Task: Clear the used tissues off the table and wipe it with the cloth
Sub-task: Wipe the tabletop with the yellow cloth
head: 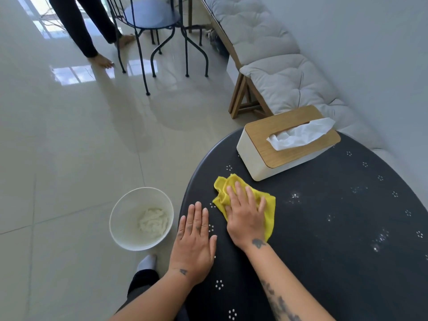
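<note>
A round black table (pixel 335 228) with small white hole patterns fills the lower right. My right hand (pixel 246 215) presses flat on a crumpled yellow cloth (pixel 269 206) near the table's left part. Beside it, my left hand (pixel 194 242) lies flat on the table's left edge, fingers together, holding nothing. On the floor to the left stands a white bin (pixel 120 218) with crumpled white tissues (pixel 154 222) inside. No loose tissues show on the tabletop.
A white tissue box (pixel 254 163) with a wooden lid and a tissue sticking out stands at the table's far side. A cushioned wooden bench (pixel 278 84) runs along the wall. A metal chair (pixel 150 17) and another person's legs (pixel 78 31) are at the back.
</note>
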